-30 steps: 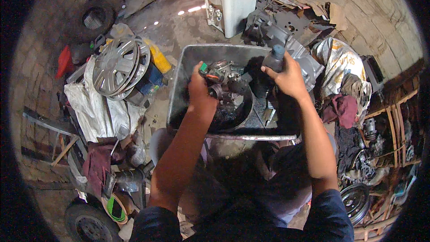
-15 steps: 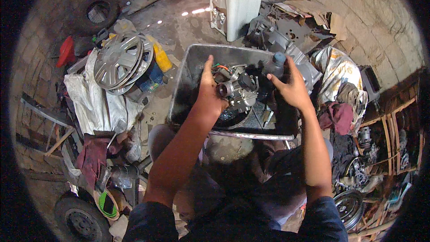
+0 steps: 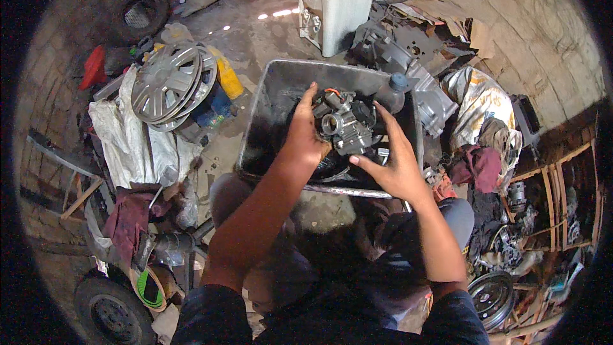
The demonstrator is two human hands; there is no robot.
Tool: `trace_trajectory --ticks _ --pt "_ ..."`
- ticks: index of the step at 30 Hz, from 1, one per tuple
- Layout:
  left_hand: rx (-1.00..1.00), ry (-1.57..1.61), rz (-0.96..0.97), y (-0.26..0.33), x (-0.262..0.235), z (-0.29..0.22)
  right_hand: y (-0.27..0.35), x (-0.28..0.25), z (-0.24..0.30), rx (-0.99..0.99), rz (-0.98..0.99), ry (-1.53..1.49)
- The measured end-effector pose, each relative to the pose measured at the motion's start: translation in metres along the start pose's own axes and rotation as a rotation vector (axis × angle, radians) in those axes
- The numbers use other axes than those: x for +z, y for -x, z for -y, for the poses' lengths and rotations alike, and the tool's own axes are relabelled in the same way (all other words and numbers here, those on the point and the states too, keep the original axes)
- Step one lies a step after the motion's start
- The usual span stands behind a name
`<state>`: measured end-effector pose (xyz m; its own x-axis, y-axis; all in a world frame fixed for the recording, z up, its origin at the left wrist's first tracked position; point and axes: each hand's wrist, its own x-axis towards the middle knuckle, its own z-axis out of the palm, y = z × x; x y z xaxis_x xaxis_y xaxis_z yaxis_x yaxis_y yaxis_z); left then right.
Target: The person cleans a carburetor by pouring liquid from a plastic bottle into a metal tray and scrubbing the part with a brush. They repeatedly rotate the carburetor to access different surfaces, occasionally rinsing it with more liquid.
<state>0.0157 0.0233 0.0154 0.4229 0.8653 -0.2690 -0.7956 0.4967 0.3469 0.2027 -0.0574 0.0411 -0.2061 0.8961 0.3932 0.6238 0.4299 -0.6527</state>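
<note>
A grey metal engine part (image 3: 345, 124) with a round port and a red-tipped wire is held above a dented metal tub (image 3: 268, 112). My left hand (image 3: 303, 137) grips its left side, thumb pointing up. My right hand (image 3: 393, 166) cups its right side, thumb under it and fingers spread alongside. A dark bottle with a blue cap (image 3: 391, 89) stands in the tub just behind my right fingers. Dark oily parts lie in the tub's bottom, mostly hidden by my hands.
A white plastic tank with a blue lid (image 3: 332, 9) stands beyond the tub. Silver hubcaps (image 3: 167, 83), a yellow bottle (image 3: 227, 76) and white sacking (image 3: 128, 140) lie to the left. A wheel (image 3: 112, 310) sits lower left. Engine parts, rags and wooden racks crowd the right.
My right hand has let go of the blue-capped bottle and come down onto the engine part. My left hand has lifted the part and turned it toward me.
</note>
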Motion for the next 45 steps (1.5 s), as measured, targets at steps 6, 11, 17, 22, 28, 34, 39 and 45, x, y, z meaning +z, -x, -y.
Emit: trace_trajectory --ticks 6,11,17,22,28,34,39,45 --pt "0.168 -0.282 -0.046 -0.010 -0.016 0.005 -0.004 0.015 -0.005 0.298 -0.041 -0.486" --pt "0.290 -0.371 -0.038 -0.014 -0.030 0.006 -0.011 0.015 -0.013 0.239 -0.019 -0.619" --pt "0.527 -0.665 -0.038 0.027 0.024 0.007 -0.015 0.004 -0.002 0.291 -0.056 -0.780" --pt "0.584 -0.712 -0.068 0.028 0.036 0.003 -0.017 -0.004 -0.003 0.391 -0.022 -0.845" --pt "0.540 -0.646 0.037 0.024 0.032 0.005 -0.014 -0.008 0.001 0.478 -0.014 -0.886" --pt "0.604 -0.666 0.032 0.020 0.030 0.013 -0.009 -0.008 -0.007 0.544 0.013 -0.912" --pt "0.102 -0.250 0.146 0.006 0.023 0.006 -0.005 -0.005 -0.003 0.578 0.018 -0.979" --pt "0.017 -0.055 0.136 0.010 0.027 0.016 -0.014 -0.034 -0.017 0.448 0.311 -0.773"
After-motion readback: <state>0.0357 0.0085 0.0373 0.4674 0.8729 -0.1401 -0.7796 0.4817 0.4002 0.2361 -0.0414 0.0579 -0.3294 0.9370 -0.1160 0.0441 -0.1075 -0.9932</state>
